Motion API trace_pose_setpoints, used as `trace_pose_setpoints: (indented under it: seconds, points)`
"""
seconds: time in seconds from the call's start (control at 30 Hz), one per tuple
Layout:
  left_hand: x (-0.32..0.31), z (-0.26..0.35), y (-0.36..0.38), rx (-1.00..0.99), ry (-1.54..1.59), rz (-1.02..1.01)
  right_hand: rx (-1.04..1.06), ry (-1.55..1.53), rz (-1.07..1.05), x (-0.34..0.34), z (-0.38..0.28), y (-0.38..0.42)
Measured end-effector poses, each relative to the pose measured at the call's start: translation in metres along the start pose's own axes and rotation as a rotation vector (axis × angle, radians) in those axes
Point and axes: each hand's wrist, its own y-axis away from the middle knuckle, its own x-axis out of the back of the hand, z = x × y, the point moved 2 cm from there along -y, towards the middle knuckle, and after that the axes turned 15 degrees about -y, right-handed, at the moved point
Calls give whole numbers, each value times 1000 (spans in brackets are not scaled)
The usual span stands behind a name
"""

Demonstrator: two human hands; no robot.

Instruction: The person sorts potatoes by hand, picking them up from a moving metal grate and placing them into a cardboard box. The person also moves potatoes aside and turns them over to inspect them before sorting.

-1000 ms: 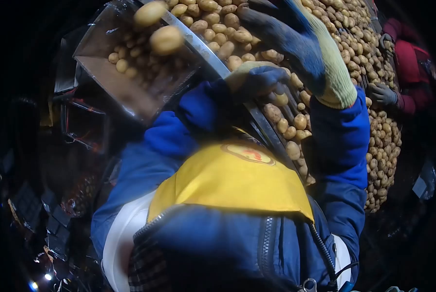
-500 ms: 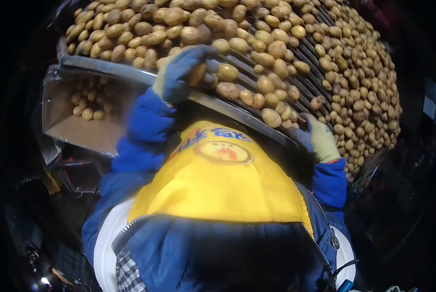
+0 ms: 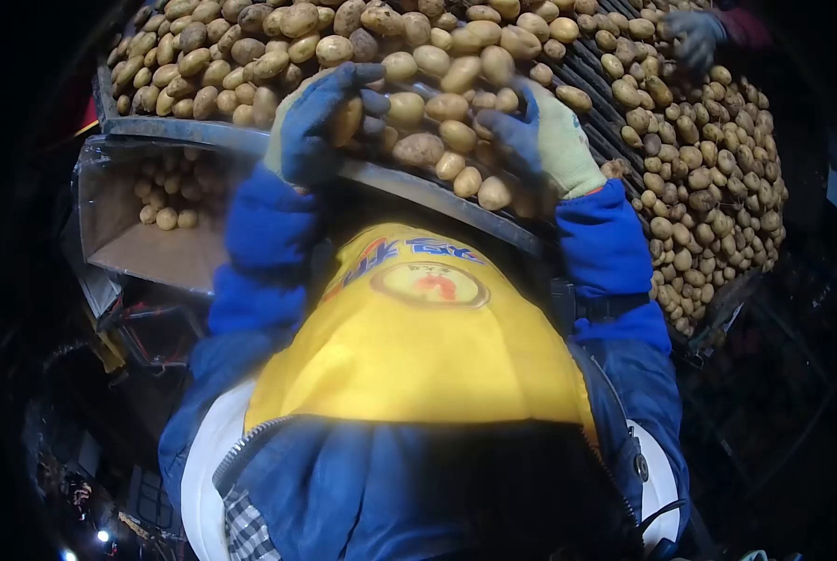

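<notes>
My left hand (image 3: pixel 315 126), in a blue and pale yellow glove, is at the near metal rim (image 3: pixel 409 190) of a sorting surface, fingers curled round a potato (image 3: pixel 347 120). My right hand (image 3: pixel 542 140), gloved alike, reaches over the rim with its fingers apart, against the right side of a cluster of potatoes (image 3: pixel 451 107). Several potatoes lie between the two hands, some blurred. Beneath them, dark rollers (image 3: pixel 603 82) show in part.
A plastic-lined box (image 3: pixel 157 248) with potatoes inside stands at the left below the rim. Potatoes are heaped at the upper left (image 3: pixel 213 56) and right (image 3: pixel 708 187). Another person's gloved hand (image 3: pixel 694 39) reaches in at the upper right.
My right hand has moved left and away from me, closer to my left hand, pressing potatoes together. My left hand has shifted slightly left. The other person's hand has come into view.
</notes>
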Motion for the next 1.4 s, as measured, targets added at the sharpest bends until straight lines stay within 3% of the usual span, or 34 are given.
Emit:
trace_pose_setpoints:
  seconds: [0.13, 0.23, 0.3, 0.4, 0.47, 0.5, 0.57, 0.6, 0.63, 0.7, 0.73, 0.77, 0.83, 0.9, 0.97, 1.0, 1.03, 1.1, 1.17, 1.2, 1.27, 1.4]
  points:
    - [1, 2, 0, 1, 51, 8, 22, -25, 94, 18, -13, 36]
    - [3, 0, -1, 5, 53, 17, 482, 370, -297, 30, -28, 65]
    - [7, -5, -3, 7, 53, 11, 392, 454, -421, 10, -18, 75]
    - [4, -4, -3, -96, 127, -16, 391, 443, -432, -1, -1, 58]
    - [-10, 8, 3, -33, 267, 186, 437, 496, -505, 1, -4, 53]
    - [-8, 10, 2, -39, 256, 182, 444, 492, -494, 6, 0, 55]
    - [-8, 17, 3, -12, 187, 108, -113, -349, -267, 21, 6, 62]
    - [-16, 21, 7, 47, 112, 232, -312, -571, -269, 37, -1, 64]
    - [-13, 22, 6, 40, 106, 235, -401, -915, -195, 45, 0, 64]
    - [-9, 20, 1, 95, -138, 19, -487, -1265, -97, 54, 5, 67]
    - [-28, 36, 4, 94, -203, 83, -432, -1246, 98, 52, -12, 61]
    - [-35, 42, 0, 87, -211, 86, -423, -1251, 94, 54, -9, 57]
    - [-46, 47, -11, 242, -368, 34, -81, -989, -36, 63, -2, 38]
    - [-65, 55, -20, 219, -685, 91, -190, -1164, -72, 75, -1, 9]
    - [-67, 27, -54, -66, -1052, 89, -146, -535, -20, 85, -17, -14]
    - [-74, 28, -62, -340, -1282, 118, -51, -280, 57, 87, -18, -24]
    - [-80, 24, -74, -599, -1398, 77, -49, -280, 54, 88, -15, -36]
    - [-106, 39, -84, -108, -1110, -190, 249, 419, 79, 90, -13, -62]
    - [-141, 64, -94, 172, -1450, -211, 197, 510, 22, 84, -2, -93]
    - [-120, 4, -130, -498, -1892, -170, 178, 589, -18, 78, 10, -109]
    - [-128, 10, -135, -437, -1941, -239, 91, 694, -127, 75, 5, -124]
    - [-129, 22, -139, -338, -1966, -312, 118, 726, -274, 87, -10, -115]
